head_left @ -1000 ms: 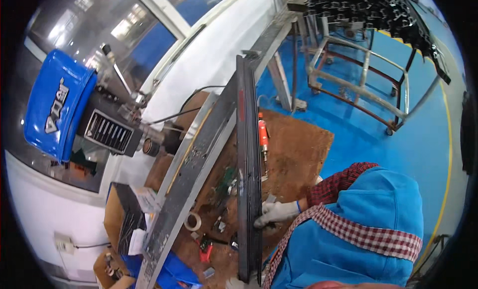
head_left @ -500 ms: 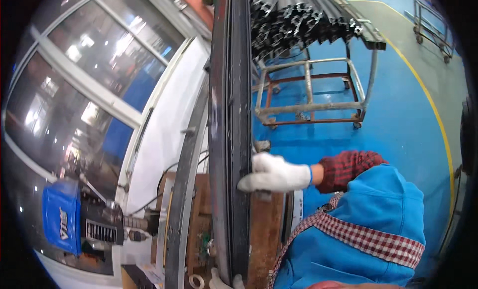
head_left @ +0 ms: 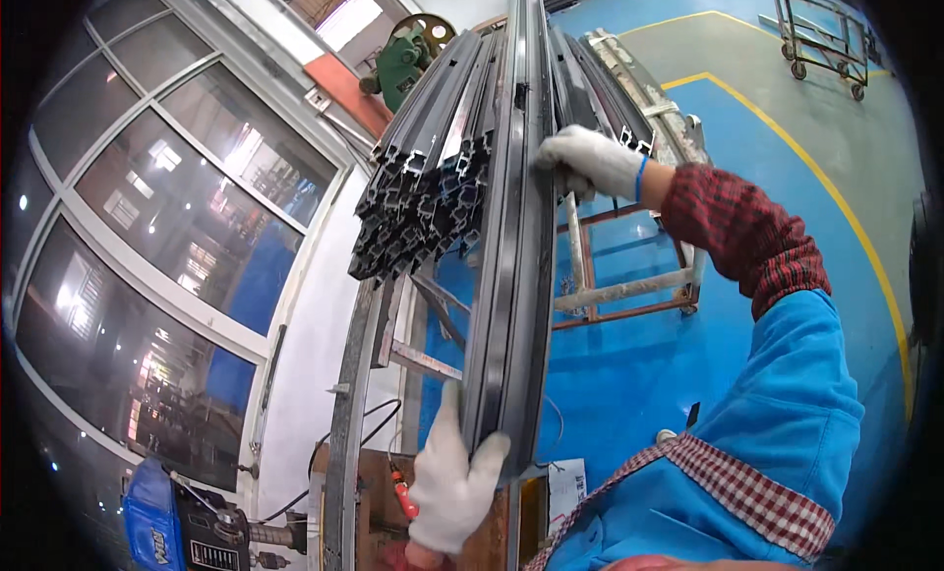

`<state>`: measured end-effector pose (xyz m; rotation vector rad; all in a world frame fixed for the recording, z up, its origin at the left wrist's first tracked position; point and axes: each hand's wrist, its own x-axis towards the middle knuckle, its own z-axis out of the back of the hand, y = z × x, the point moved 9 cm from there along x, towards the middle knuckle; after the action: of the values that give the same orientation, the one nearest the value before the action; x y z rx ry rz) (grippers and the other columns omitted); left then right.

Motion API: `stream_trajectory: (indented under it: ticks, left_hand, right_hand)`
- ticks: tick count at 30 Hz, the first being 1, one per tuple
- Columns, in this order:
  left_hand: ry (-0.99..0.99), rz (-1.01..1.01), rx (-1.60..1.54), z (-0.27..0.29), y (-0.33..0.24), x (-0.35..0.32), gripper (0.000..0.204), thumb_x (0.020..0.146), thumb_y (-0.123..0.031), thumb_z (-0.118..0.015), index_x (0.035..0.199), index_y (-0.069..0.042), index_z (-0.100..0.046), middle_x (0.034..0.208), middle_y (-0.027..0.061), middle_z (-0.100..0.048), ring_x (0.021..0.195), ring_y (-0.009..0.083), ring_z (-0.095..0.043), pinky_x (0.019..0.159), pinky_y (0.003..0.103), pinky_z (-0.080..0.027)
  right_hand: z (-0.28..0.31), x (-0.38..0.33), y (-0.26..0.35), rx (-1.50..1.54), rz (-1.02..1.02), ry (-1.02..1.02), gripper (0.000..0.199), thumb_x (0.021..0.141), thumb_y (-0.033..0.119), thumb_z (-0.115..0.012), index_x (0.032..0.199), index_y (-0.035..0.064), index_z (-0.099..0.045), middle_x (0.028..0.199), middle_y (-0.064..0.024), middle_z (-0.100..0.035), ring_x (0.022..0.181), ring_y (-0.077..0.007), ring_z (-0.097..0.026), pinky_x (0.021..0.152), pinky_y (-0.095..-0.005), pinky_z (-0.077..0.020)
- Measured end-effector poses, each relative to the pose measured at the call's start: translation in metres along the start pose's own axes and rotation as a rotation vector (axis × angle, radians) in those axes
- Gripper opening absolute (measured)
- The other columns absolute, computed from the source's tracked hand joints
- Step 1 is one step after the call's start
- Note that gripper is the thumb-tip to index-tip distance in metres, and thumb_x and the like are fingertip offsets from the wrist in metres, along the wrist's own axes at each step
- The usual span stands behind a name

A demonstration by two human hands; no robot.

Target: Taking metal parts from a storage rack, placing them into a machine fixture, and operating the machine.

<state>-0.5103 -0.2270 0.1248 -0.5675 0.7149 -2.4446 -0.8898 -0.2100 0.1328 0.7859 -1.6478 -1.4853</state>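
Two gloved hands point(head_left: 452, 492) holding a long dark profile point(head_left: 506, 276), stacked profiles point(head_left: 421, 182) beyond

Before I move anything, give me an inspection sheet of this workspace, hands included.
Surface: brown bench top, partly visible at the lower edge; the rest is hidden or out of view.
Work in hand: long dark profile, running lengthwise away from the person.
Clutter: red tool, just beside the left hand.
Left hand: gloved, gripping the profile's near end.
Right hand: gloved, gripping its right edge farther up.
Cables: black cable, looped left of the profile; its ends are unclear.
Surroundings: stack of dark profiles beyond; windows and blue-covered machine to the left; blue floor to the right.
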Motion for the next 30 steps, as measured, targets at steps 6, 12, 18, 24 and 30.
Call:
stream_trajectory:
  ticks: [6, 12, 18, 24, 30]
  left_hand:
    - [0.02, -0.059, -0.144, -0.048, -0.076, 0.123, 0.065, 0.095, -0.025, -0.058, 0.148, 0.009, -0.042, 0.118, 0.0261, -0.068, 0.097, 0.0364, -0.069, 0.087, 0.043, -0.056]
    - [0.073, 0.23, -0.34, -0.128, -0.054, 0.283, 0.042, 0.089, -0.035, -0.062, 0.11, 0.001, -0.061, 0.09, 0.0149, -0.065, 0.064, 0.0254, -0.065, 0.053, 0.034, -0.053]
    - [0.02, 0.09, 0.004, -0.146, -0.12, 0.38, 0.037, 0.088, -0.033, -0.063, 0.101, 0.001, -0.065, 0.091, 0.0147, -0.066, 0.068, 0.0262, -0.063, 0.056, 0.036, -0.053]
    - [-0.188, -0.315, 0.589, -0.151, -0.158, 0.387, 0.032, 0.091, -0.031, -0.063, 0.1, -0.002, -0.072, 0.107, 0.0157, -0.069, 0.095, 0.032, -0.065, 0.08, 0.045, -0.054]
    - [-0.251, -0.7, 0.285, -0.153, -0.115, 0.258, 0.025, 0.088, -0.023, -0.067, 0.107, -0.006, -0.073, 0.11, 0.0105, -0.07, 0.101, 0.0312, -0.063, 0.088, 0.042, -0.052]
  right_hand:
    - [0.118, 0.111, -0.01, -0.114, 0.078, -0.143, 0.025, 0.091, 0.029, -0.062, 0.081, 0.0065, -0.064, 0.057, -0.0018, -0.055, 0.041, -0.0109, -0.048, 0.037, -0.0236, -0.033]
    - [0.142, 0.099, 0.012, 0.088, 0.183, -0.195, 0.029, 0.098, 0.03, -0.061, 0.089, 0.0029, -0.067, 0.063, -0.0032, -0.061, 0.043, -0.01, -0.051, 0.038, -0.0231, -0.0376]
    - [0.161, -0.008, 0.005, -0.072, 0.216, -0.207, 0.031, 0.099, 0.031, -0.06, 0.096, 0.0011, -0.069, 0.068, -0.0057, -0.066, 0.045, -0.0099, -0.053, 0.04, -0.0224, -0.0418]
    - [0.206, -0.047, -0.025, -0.123, 0.101, -0.316, 0.032, 0.098, 0.032, -0.062, 0.102, 0.0005, -0.071, 0.068, -0.0036, -0.065, 0.046, -0.0088, -0.053, 0.042, -0.0208, -0.0428]
    - [0.188, -0.064, -0.01, -0.112, 0.222, -0.298, 0.032, 0.101, 0.027, -0.058, 0.11, -0.0006, -0.071, 0.076, -0.0048, -0.067, 0.056, -0.0083, -0.057, 0.048, -0.0207, -0.0445]
